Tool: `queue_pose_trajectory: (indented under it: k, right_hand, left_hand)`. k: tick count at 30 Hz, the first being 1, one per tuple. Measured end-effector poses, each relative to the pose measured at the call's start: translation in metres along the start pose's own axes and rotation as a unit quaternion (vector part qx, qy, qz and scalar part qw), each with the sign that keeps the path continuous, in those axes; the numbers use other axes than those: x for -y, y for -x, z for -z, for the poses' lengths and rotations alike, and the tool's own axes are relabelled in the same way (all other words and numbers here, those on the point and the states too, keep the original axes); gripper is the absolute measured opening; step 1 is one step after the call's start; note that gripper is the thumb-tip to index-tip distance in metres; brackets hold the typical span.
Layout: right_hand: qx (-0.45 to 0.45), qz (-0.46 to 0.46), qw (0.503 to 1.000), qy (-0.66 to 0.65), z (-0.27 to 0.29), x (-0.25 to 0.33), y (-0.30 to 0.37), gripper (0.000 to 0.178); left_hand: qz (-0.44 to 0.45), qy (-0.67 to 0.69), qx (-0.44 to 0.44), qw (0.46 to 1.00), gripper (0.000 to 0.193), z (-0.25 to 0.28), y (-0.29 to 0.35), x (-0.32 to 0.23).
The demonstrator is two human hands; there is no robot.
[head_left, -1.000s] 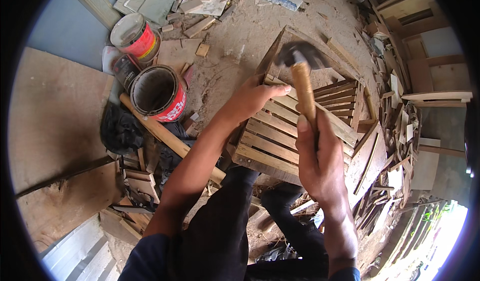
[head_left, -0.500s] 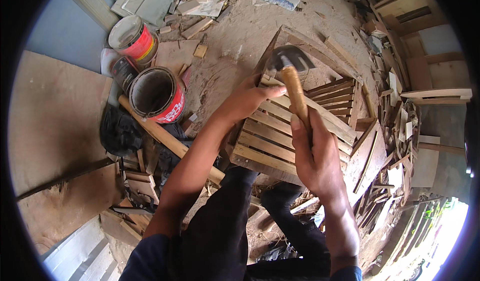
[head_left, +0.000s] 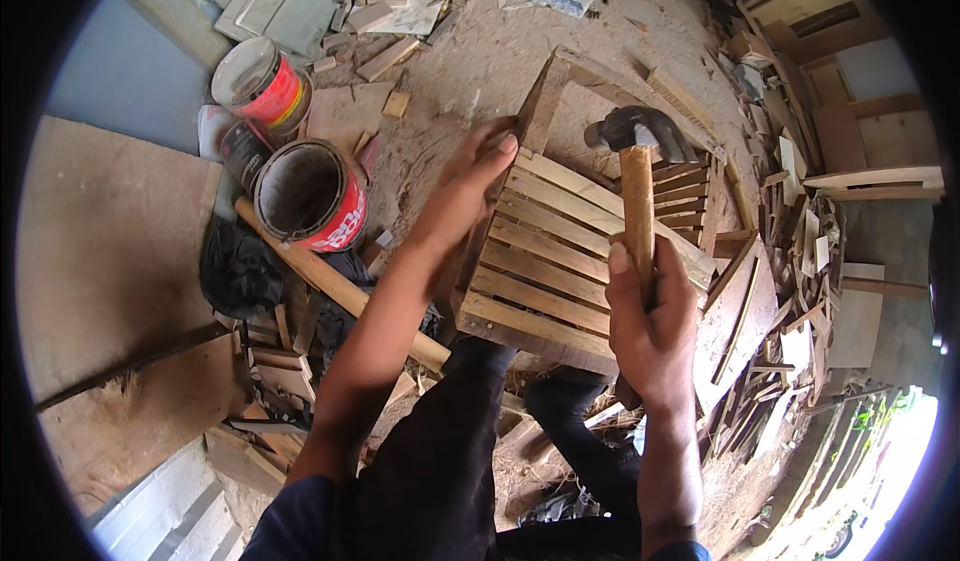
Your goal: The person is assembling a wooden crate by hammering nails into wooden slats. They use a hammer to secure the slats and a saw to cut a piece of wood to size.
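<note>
A claw hammer (head_left: 637, 189) with a dark head and a wooden handle stands upright in my right hand (head_left: 655, 331), whose fingers wrap the handle. Its head is raised above the slats, apart from the wood. Below it lies a slatted wooden frame (head_left: 545, 254), close to my knees, with a row of narrow slats across its nearer part and more slats at the far right. My left hand (head_left: 468, 193) grips the frame's left side board, thumb on top near the end of the uppermost slat. The other fingers are partly hidden behind the board.
At the left stand an open red can (head_left: 345, 211), another red-and-yellow can (head_left: 280, 91) and a dark can (head_left: 245, 151). A round wooden pole (head_left: 325, 281) slants beside my left forearm. Scrap wood (head_left: 800, 231) piles along the right; a plywood sheet (head_left: 110, 251) leans at far left.
The hammer has moved right and its head now stands upright, away from my left hand. My left hand has shifted left, from the slats onto the side board's edge.
</note>
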State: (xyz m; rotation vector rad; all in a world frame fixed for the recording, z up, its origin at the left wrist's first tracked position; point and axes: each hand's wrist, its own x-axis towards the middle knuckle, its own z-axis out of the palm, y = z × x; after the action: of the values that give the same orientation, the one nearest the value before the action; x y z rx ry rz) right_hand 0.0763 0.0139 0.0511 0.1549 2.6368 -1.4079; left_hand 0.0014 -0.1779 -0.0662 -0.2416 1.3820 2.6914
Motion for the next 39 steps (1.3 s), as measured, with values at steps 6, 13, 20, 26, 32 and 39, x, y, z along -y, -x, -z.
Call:
queue_pose_trajectory:
  k: [6, 13, 20, 26, 32, 39]
  right_hand:
    - [-0.102, 0.043, 0.972, 0.209, 0.020, -0.007, -0.030, 0.023]
    - [-0.003, 0.066, 0.967, 0.247, 0.049, -0.021, -0.068, 0.035]
    - [0.019, 0.030, 0.976, 0.214, 0.054, -0.027, -0.079, 0.041]
    - [0.015, 0.030, 0.976, 0.217, 0.053, -0.030, -0.079, 0.041]
    - [0.004, 0.036, 0.976, 0.214, 0.051, -0.026, -0.076, 0.041]
    - [0.011, 0.038, 0.973, 0.229, 0.054, -0.028, -0.078, 0.043]
  left_hand:
    - [-0.202, -0.258, 0.010, 0.945, 0.026, 0.010, 0.005, -0.011]
    - [-0.089, -0.213, 0.000, 0.973, 0.023, 0.006, 0.005, -0.019]
    - [-0.092, -0.235, -0.003, 0.968, 0.022, 0.005, 0.003, -0.022]
    - [-0.078, -0.226, -0.004, 0.971, 0.021, 0.006, 0.002, -0.022]
    - [-0.026, -0.139, 0.012, 0.990, 0.026, 0.012, -0.004, -0.011]
    - [0.064, 0.021, -0.057, 0.996, 0.036, -0.005, -0.009, 0.000]
